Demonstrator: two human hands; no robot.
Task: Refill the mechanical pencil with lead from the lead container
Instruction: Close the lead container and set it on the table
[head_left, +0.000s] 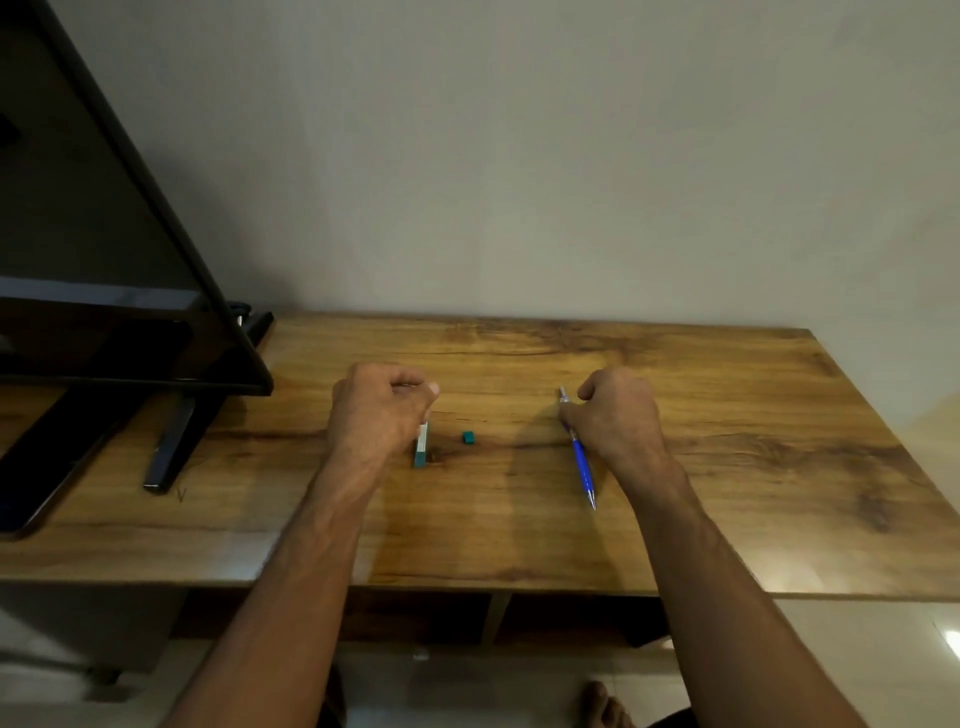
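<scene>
Left of the teal cap (468, 438), left hand (379, 410) curls over slim white container (422, 448), grip unclear; right hand (618, 415) pinches blue pencil (584, 467).

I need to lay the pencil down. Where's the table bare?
Bare: right of the right hand to the table edge, and the near strip this side of the cap. Crowded: around the left hand and lead container; monitor stand at left.
</scene>
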